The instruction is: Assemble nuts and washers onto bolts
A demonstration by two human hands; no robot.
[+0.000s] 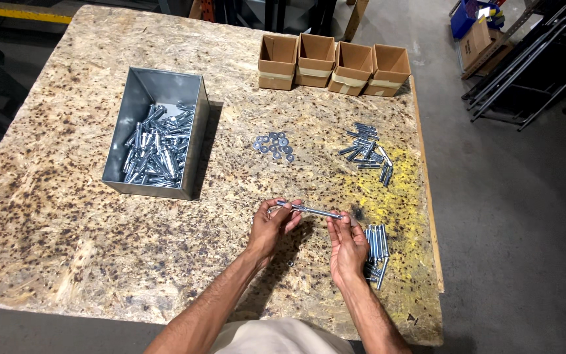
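Above the rough, speckled chipboard table (67, 216), both hands held a long, slim, shiny steel anchor bolt (309, 210) level between them, just over the table's near middle. The left hand (271, 228) had its fingers (287, 207) pinched shut on the bolt's left end, and the right hand (347, 246) had its fingertips closed on the right end. Just beside the right hand, at 3 o'clock from it, lay a small cluster of bare silver bolts (376, 249), roughly parallel. At 12 o'clock from the hands sat a scatter of small flat round metal washers (274, 145), and at 1 o'clock a loose heap of short grey metal sleeves (366, 148) on a patch stained yellow. At 10 o'clock stood a rectangular galvanised sheet-metal bin (194, 141), smooth-walled and part filled with a jumble of assembled bolts (157, 147). Along the far edge, four small open brown cardboard boxes (334, 65) stood side by side, touching.
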